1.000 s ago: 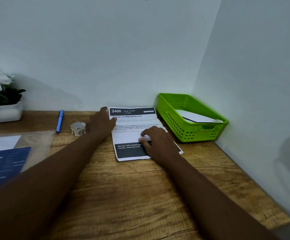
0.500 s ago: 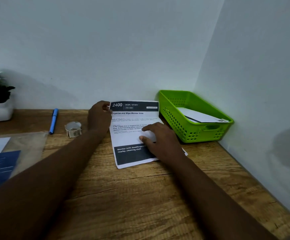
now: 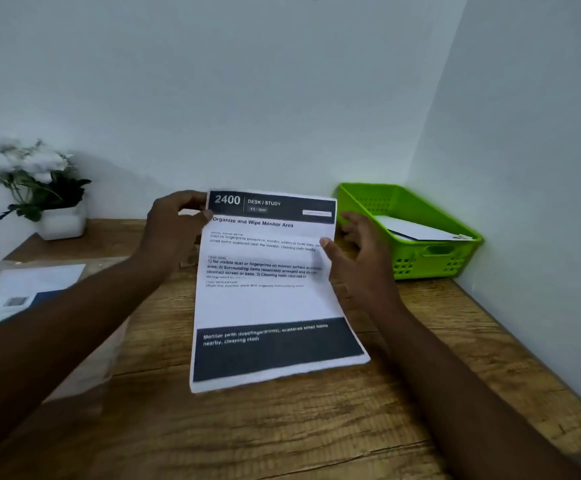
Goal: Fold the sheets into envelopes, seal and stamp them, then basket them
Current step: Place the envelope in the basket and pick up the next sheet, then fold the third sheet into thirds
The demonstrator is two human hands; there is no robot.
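A printed sheet (image 3: pixel 268 303) with a dark header reading "2400 DESK / STUDY" and a dark band at the bottom is raised off the wooden desk (image 3: pixel 317 427), tilted toward me. My left hand (image 3: pixel 174 230) pinches its top left corner. My right hand (image 3: pixel 362 261) is at the sheet's right edge, thumb on the front of the paper and fingers spread behind it. A green plastic basket (image 3: pixel 431 261) stands at the back right against the wall, with a white folded paper (image 3: pixel 417 230) lying in it.
A white pot with white flowers (image 3: pixel 46 195) stands at the back left. A clear sleeve holding white and blue papers (image 3: pixel 29 292) lies on the left of the desk. Walls close the desk at the back and right.
The sheet has been lifted from flat on the desk and now stands tilted in the air. My right hand moved off the sheet's middle to its right edge. The pen and tape roll are now hidden.
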